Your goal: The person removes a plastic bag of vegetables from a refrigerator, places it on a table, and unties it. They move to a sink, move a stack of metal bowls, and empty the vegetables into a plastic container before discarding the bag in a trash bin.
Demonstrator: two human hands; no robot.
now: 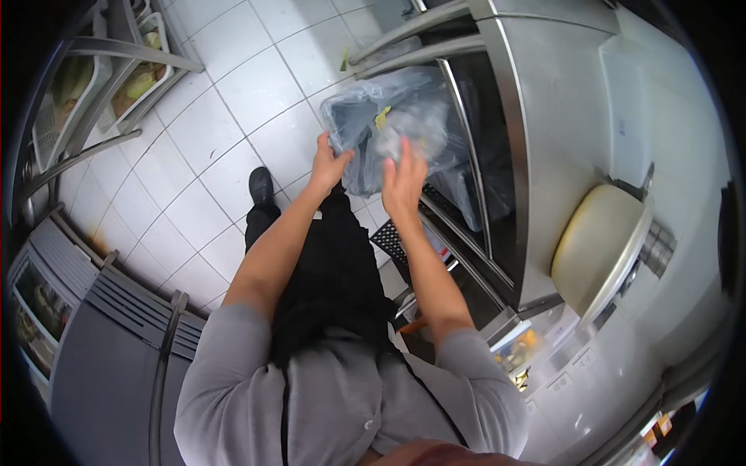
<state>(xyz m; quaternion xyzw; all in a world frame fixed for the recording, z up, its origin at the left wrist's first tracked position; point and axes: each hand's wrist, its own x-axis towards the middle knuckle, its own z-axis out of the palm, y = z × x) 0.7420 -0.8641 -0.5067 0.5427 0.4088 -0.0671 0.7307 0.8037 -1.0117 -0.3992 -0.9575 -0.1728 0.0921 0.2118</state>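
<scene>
A translucent grey plastic bag (359,172) lines a bin in front of me, spread wide at its mouth. My left hand (330,167) is closed on the bag's near left edge, thumb on the inner side. Over the bag's mouth, my right hand (405,177) has its fingers stretched out and apart, slightly smeared by motion. Right at those fingertips is a blurred, crumpled piece of clear plastic (416,133). A yellow-green scrap (381,117) lies beside it.
A steel counter unit (505,93) with rails stands close on the right, with a large round pot (594,248) on it. Crates of vegetables (144,81) sit on a rack at upper left. A grey appliance (116,349) is at lower left, and white floor tiles (241,93) lie between.
</scene>
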